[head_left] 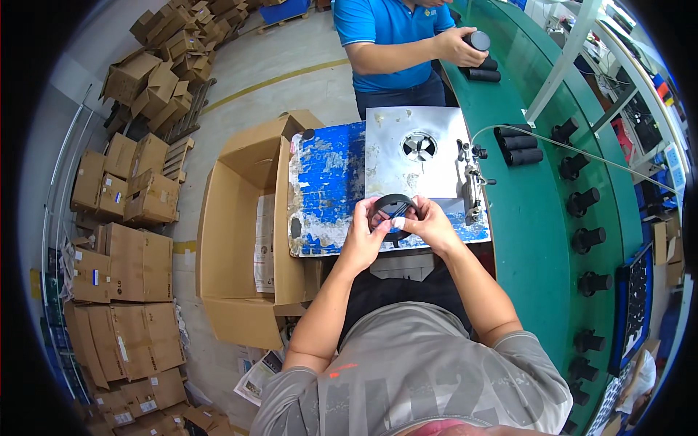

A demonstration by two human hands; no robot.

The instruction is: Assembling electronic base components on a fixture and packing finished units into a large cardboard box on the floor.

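Observation:
I hold a black ring (396,198) in front of me, over the near edge of a worn blue board (327,174). My left hand (363,231) is closed on its left side, and my right hand (430,227) grips its right side with the thumb at the near rim. Through the ring's opening, some blue shows. Just beyond my hands lies a shiny metal plate (389,171) with a round, spoked opening (419,147). Along the plate's right edge sits a metal clamp-like mechanism (472,178).
An open cardboard box (240,247) stands left of the board. On the right runs a green bench (531,240) with black cylinders (520,145) and a row of black flanged parts (587,240). Across from me, a person in a blue shirt (396,43) holds a black cylinder (477,41). Cartons (138,254) line the left.

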